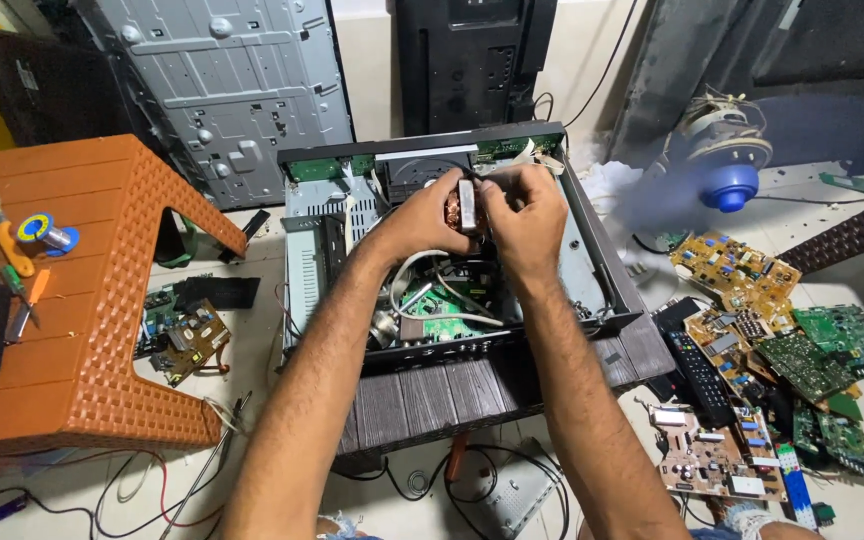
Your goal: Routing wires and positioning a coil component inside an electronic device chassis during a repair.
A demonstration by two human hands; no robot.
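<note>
While both hands [482,215] pinch transformer [462,208] | wires [442,290] beneath | circuit boards [752,330] right

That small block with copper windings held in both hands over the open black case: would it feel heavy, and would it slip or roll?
The copper-wound transformer block probably feels heavy for its size, being wound copper around a metal core. Its boxy shape suggests it would sit flat rather than roll. The left hand and right hand both pinch it, so it seems stiff.
</note>
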